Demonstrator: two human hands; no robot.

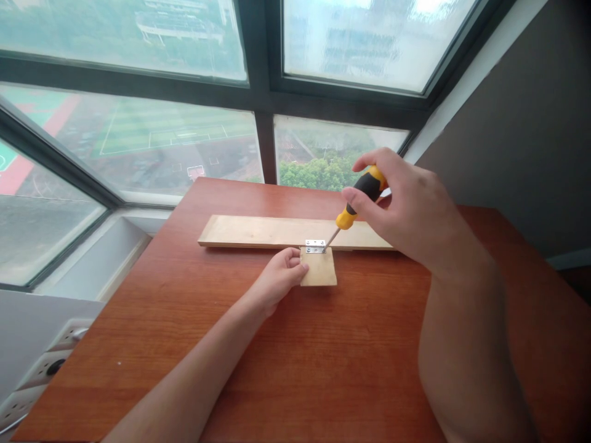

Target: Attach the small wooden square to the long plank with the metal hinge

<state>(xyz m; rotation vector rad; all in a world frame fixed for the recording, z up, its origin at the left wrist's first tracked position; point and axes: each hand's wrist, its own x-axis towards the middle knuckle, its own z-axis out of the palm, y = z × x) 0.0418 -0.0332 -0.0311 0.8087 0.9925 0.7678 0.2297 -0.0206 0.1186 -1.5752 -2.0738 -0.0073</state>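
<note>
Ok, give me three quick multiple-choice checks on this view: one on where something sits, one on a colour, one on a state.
1. Where is the metal hinge?
A. Across the joint between the long plank and the small wood block
B. At the table's left edge
C. On the windowsill

2. The screwdriver handle is:
A. Red and white
B. Yellow and black
C. Plain green

3. The left hand is:
A. Raised in the air
B. Holding the screwdriver
C. Resting against the small wood block

Answers: 1 A, the hinge spans both pieces; 2 B, both colours show in the right hand; 3 C, its fingers touch the block's left edge.
</note>
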